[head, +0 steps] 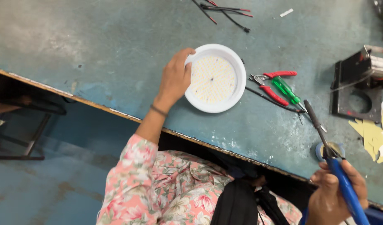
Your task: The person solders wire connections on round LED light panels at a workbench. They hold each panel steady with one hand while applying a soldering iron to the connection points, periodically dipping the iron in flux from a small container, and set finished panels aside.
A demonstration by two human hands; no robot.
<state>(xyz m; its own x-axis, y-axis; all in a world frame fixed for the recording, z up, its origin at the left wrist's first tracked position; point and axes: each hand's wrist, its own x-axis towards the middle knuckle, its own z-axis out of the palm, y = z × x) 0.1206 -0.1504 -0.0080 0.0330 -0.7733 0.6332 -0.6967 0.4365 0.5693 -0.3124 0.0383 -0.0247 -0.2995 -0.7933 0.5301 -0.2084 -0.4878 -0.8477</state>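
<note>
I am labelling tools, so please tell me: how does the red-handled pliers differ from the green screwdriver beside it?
The red-handled pliers has two curved red handles, spread apart; the green screwdriver has one straight translucent green handle. The screwdriver lies across between the pliers' handles. Both rest untouched on the blue-green table.

White lamp disc [215, 78] (yellow dots), blue-handled soldering iron [339, 175], teal bench [95, 50].

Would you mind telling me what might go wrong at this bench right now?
The soldering iron in the right hand points over the red-handled pliers and green screwdriver; its tip could touch them. The left hand grips only the rim of the round white LED panel, so it may slide.
</note>
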